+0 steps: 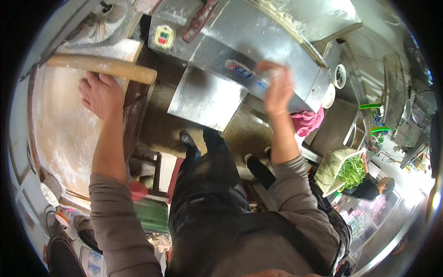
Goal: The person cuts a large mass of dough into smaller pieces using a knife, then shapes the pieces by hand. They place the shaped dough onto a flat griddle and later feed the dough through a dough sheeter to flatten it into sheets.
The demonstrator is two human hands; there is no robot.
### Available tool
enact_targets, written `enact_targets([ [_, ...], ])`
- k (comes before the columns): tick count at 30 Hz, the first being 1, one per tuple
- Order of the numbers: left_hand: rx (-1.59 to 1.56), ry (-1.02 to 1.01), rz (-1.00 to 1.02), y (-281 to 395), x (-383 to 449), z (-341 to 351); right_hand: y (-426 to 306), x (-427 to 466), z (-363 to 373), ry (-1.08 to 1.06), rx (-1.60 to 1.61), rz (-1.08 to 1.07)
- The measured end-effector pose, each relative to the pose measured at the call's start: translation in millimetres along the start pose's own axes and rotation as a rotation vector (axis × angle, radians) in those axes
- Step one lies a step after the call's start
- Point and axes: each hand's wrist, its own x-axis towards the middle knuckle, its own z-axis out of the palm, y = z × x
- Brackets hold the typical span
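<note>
My left hand [102, 95] rests over a flour-dusted wooden worktop [65, 128], its fingertips beside a thick wooden rolling pin [104, 67]. The fingers are somewhat apart and nothing shows in them. My right hand [278, 85] is raised in front of a steel machine [277, 41], blurred, so its hold cannot be made out. On the machine's front are a green and red switch [163, 36] and a worn red handle [200, 20]. A flat steel sheet [207, 98] juts out below the machine, between my two hands.
A pink cloth [308, 122] hangs at the machine's right end. Another person, at the right, is by a pale basket [330, 169] of green vegetables [353, 171]. A white container [51, 190] stands near the worktop's lower left corner. Another person's dark shoe [247, 158] shows on the floor.
</note>
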Motion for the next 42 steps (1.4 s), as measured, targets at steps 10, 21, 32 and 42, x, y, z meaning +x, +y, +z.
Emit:
enact_targets([
  [10,-0.036,0.015,0.032,-7,1,6,299,-164,115,0.187,0.62,1.194],
  [21,-0.038,0.016,0.041,-7,0,5,288,-151,189,0.376,0.804,1.355],
  [32,-0.051,0.017,0.035,-9,3,8,127,-301,215,-0.163,0.533,1.684],
  [42,-0.022,0.027,0.049,-8,2,6,224,-223,150,0.052,0.341,1.17],
])
